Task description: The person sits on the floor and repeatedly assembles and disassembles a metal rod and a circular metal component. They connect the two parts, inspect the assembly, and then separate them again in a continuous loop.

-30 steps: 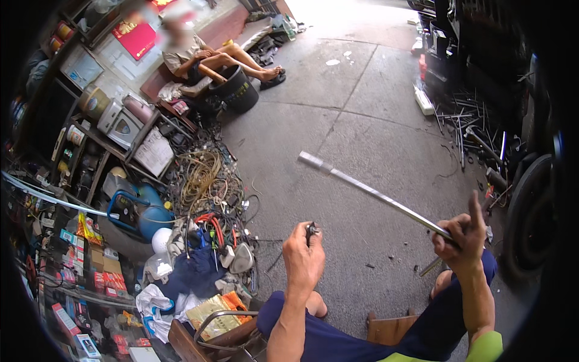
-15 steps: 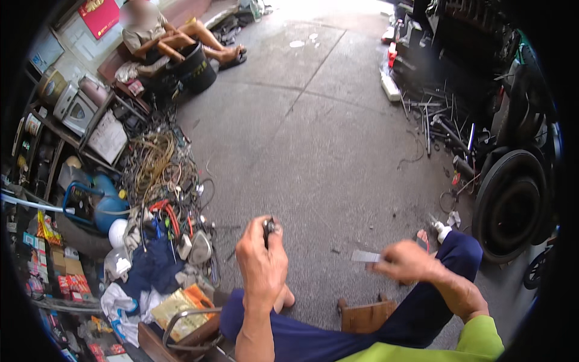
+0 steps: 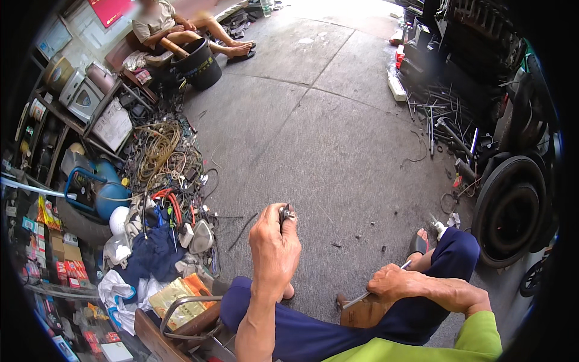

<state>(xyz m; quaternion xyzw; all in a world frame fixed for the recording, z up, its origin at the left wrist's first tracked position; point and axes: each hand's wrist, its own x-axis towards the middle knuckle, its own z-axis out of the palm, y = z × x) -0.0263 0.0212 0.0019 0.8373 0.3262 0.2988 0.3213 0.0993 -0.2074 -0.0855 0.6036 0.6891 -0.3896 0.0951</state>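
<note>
My left hand [image 3: 274, 250] is raised in front of me. Its fingers are closed round a small dark metal part [image 3: 286, 213], whose end shows between thumb and forefinger; the rest is hidden in the grip. To the right and lower, my right hand [image 3: 392, 282] grips a thin, flat metal strip [image 3: 357, 300]. It is seen nearly edge-on, slanting from lower left to upper right, with a short end past the knuckles. A gap separates the two hands. Below the right hand, beside my blue trouser leg [image 3: 422, 301], is a low brown wooden stool [image 3: 356, 317].
Tangled cables [image 3: 163, 151], a blue tank [image 3: 111, 193] and cloths [image 3: 148, 259] crowd the left. On the right are metal rods [image 3: 431, 120] and a dark wheel [image 3: 509, 211]. Further back, a person [image 3: 163, 27] sits beside a black bucket [image 3: 199, 66].
My left hand has shifted slightly right and up with the dark part. My right hand has moved lower and nearer, turning the strip from its flat face to nearly edge-on.
</note>
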